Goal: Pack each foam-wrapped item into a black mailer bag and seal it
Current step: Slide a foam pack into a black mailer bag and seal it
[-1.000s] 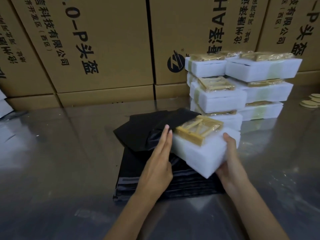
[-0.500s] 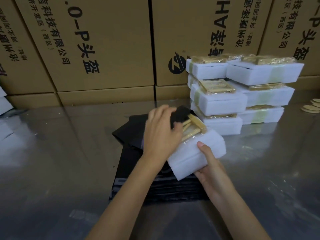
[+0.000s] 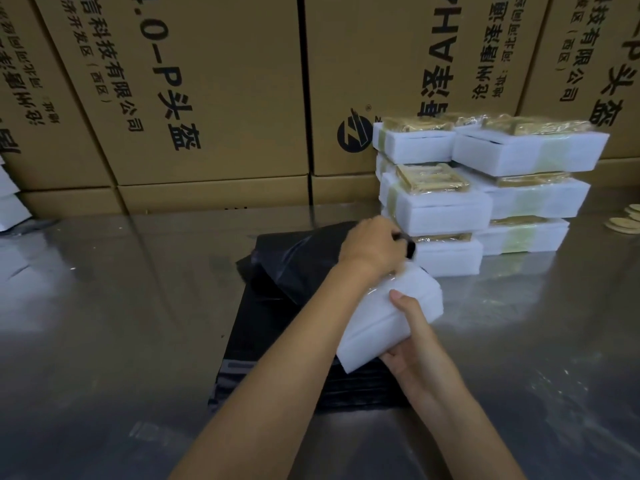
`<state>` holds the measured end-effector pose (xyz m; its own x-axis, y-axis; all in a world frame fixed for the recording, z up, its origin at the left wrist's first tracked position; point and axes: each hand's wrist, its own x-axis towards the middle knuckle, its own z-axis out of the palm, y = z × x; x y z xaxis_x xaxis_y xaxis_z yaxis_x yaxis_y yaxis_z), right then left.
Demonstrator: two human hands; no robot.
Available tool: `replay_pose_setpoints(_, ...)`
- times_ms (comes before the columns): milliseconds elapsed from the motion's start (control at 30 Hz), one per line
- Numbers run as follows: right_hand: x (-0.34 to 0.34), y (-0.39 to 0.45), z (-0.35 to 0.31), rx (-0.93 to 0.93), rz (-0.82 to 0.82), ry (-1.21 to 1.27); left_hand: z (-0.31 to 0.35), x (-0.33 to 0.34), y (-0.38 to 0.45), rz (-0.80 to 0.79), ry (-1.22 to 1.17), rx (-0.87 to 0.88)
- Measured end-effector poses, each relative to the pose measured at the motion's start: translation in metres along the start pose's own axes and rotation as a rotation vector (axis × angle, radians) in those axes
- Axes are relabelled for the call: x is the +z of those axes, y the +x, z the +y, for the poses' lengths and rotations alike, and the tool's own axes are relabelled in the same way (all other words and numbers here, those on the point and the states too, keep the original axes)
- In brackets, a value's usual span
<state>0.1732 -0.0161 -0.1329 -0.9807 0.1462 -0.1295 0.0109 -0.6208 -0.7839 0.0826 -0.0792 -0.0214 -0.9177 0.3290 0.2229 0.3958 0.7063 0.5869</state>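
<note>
Black film is pinched in the left hand, a curled grip dragging the mailer bag mouth over the far end of the foam-wrapped item. Right hand grips the item's near end, thumb on top, likely feeding it toward 11 o'clock. Foam: white, soft-edged slab, part sheathed. Beneath lies a stack of flat bags, glossy. At 2 o'clock, stacked foam blocks, taped, on the reflective tabletop.

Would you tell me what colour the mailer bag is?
Black, with a slight sheen; the mailer bag shows best in the head view.
</note>
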Motion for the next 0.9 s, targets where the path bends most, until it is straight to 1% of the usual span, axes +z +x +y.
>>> replay_pose_setpoints(167,0.001,0.004,0.002,0.061,0.048,0.141,0.003,0.024,-0.040,-0.023,0.129,0.216)
replay_pose_setpoints(233,-0.002,0.000,0.000,0.063,-0.003,0.153,-0.007,0.023,-0.052,0.016,0.169,0.256)
replay_pose_setpoints(333,-0.003,-0.005,-0.005,0.097,-0.030,0.178,-0.038,0.011,-0.066,0.238,0.160,0.274)
replay_pose_setpoints(400,-0.001,-0.007,-0.005,0.094,-0.018,0.221,-0.068,0.001,-0.075,0.399,0.007,0.215)
replay_pose_setpoints(433,0.000,-0.007,-0.005,0.090,-0.010,0.242,-0.084,-0.002,-0.080,0.434,-0.112,0.133)
replay_pose_setpoints(467,0.002,-0.007,-0.006,0.087,0.003,0.254,-0.098,-0.005,-0.083,0.408,-0.233,0.009)
replay_pose_setpoints(500,0.003,-0.007,-0.006,0.085,0.014,0.259,-0.108,-0.007,-0.086,0.309,-0.348,-0.146)
replay_pose_setpoints(533,0.005,-0.007,-0.005,0.086,0.021,0.266,-0.116,-0.007,-0.088,0.151,-0.485,-0.289)
replay_pose_setpoints(567,0.008,-0.007,-0.004,0.091,0.025,0.276,-0.120,-0.005,-0.089,-0.013,-0.626,-0.394)
replay_pose_setpoints(600,0.011,-0.007,-0.003,0.097,0.027,0.290,-0.123,-0.003,-0.089,-0.127,-0.727,-0.440)
replay_pose_setpoints(633,0.015,-0.006,-0.003,0.101,0.030,0.306,-0.124,-0.002,-0.088,-0.179,-0.752,-0.436)
replay_pose_setpoints(667,0.019,-0.006,-0.003,0.100,0.034,0.321,-0.124,-0.001,-0.087,-0.175,-0.717,-0.412)
replay_pose_setpoints(700,0.022,-0.006,-0.003,0.098,0.040,0.341,-0.124,0.000,-0.085,-0.128,-0.634,-0.393)
replay_pose_setpoints(767,0.027,-0.005,-0.005,0.092,0.055,0.397,-0.132,0.004,-0.084,-0.002,-0.349,-0.357)
replay_pose_setpoints(833,0.031,-0.003,-0.005,0.082,0.068,0.445,-0.138,0.010,-0.089,0.070,-0.065,-0.334)
replay_pose_setpoints(867,0.034,-0.003,-0.004,0.080,0.074,0.455,-0.139,0.011,-0.092,0.082,-0.017,-0.332)
replay_pose_setpoints(900,0.038,-0.003,-0.003,0.084,0.081,0.460,-0.139,0.013,-0.093,0.080,-0.029,-0.332)
